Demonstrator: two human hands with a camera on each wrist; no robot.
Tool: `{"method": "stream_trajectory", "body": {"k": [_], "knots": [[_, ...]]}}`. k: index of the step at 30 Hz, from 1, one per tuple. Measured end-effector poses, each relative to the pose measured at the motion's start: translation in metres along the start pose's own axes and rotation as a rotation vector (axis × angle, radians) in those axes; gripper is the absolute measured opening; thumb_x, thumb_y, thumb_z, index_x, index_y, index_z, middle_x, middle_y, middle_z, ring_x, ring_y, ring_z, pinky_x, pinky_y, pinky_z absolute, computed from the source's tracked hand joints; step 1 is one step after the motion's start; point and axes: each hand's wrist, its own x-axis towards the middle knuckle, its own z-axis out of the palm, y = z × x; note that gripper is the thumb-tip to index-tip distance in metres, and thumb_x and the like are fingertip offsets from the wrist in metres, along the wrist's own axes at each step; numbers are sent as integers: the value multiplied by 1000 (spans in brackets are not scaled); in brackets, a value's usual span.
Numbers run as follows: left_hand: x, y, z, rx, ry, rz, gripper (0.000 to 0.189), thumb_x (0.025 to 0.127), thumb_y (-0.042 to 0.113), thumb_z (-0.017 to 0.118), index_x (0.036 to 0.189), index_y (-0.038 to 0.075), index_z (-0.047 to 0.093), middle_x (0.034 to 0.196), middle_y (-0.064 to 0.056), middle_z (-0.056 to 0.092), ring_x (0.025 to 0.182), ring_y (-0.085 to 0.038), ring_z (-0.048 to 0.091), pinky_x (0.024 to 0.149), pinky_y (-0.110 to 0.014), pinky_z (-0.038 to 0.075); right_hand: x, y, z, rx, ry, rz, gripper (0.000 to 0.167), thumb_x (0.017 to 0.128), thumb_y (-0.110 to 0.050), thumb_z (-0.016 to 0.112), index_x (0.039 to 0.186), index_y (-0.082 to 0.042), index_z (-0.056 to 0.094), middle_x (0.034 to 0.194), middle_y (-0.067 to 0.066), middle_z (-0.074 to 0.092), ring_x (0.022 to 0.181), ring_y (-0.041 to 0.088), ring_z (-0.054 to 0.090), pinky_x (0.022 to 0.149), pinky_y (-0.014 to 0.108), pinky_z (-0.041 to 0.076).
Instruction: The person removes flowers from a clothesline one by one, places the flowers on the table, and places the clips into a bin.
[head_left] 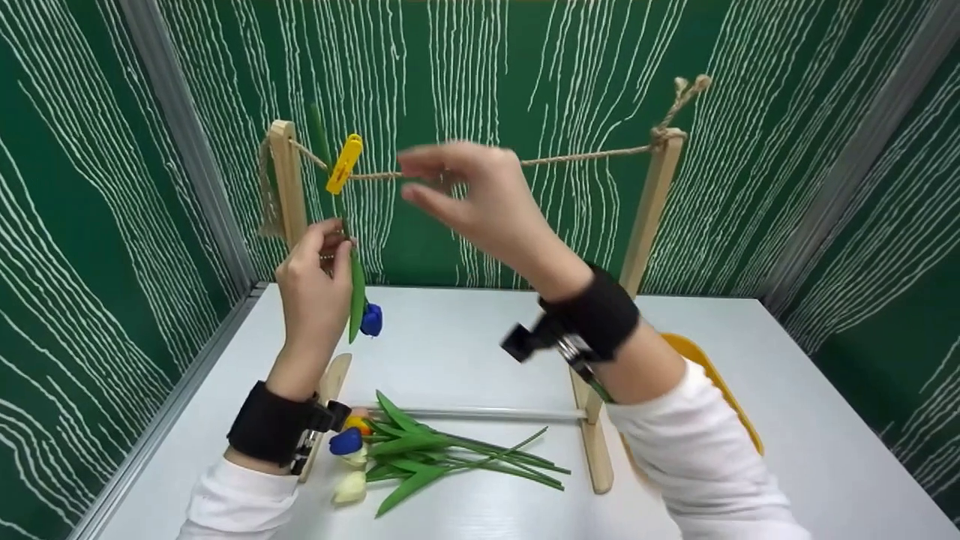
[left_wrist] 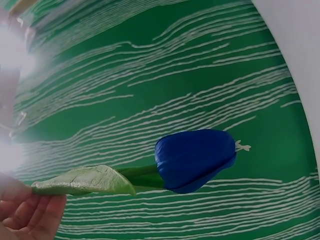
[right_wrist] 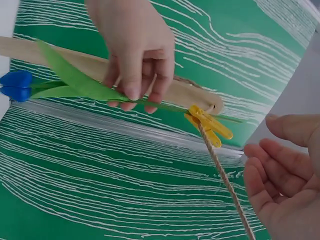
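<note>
A blue artificial tulip (head_left: 371, 319) hangs head down, its stem held to the rope (head_left: 592, 157) by a yellow clothespin (head_left: 345, 163). Below the clip, my left hand (head_left: 319, 262) pinches the stem between thumb and fingers. In the left wrist view the blue bloom (left_wrist: 195, 160) and a green leaf (left_wrist: 85, 179) extend from the fingertips. My right hand (head_left: 480, 184) is in the air to the right of the clothespin, fingers loosely bent, holding nothing. The right wrist view shows the right hand (right_wrist: 290, 170) apart from the clothespin (right_wrist: 207, 125).
Two wooden posts (head_left: 652, 210) carry the rope, joined low down by a clear rod (head_left: 487, 413). Several artificial tulips (head_left: 420, 450) with blue, cream and orange blooms lie on the white table (head_left: 465, 337). A yellow tray (head_left: 697, 352) is partly hidden behind the right arm.
</note>
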Motion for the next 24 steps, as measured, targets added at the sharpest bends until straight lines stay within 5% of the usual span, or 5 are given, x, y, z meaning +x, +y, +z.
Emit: {"method": "stream_trajectory", "body": {"k": [5,10,17,24], "knots": [[-1,0,-1,0,1,-16,23,89,5,63,112,-3,62,96,-14,67,83,-21,64,72,-34,57,38,-2,9,-21,11,180,41,87,-21,68,126,-9,59,114,1,65,93,6,59,80,14,49],[1,1,1,-5,-11,-7,22,91,6,61,111,-2,62,96,-13,67,83,-21,64,73,-32,56,55,0,15,-27,-129,326,59,89,-35,64,142,-19,43,123,-2,61,93,5,59,77,17,50],[3,1,0,-14,-27,-23,22,90,6,61,112,0,61,95,-12,66,83,-21,63,75,-32,56,62,0,26,47,-124,320,33,88,-33,64,114,-13,67,103,-2,70,87,3,64,77,16,52],[3,-2,-2,-28,-20,-26,22,90,7,60,112,0,62,94,-12,67,83,-20,63,74,-33,56,68,3,32,59,-165,392,46,89,-34,62,132,-18,55,120,-1,63,92,9,62,77,20,52]]}}
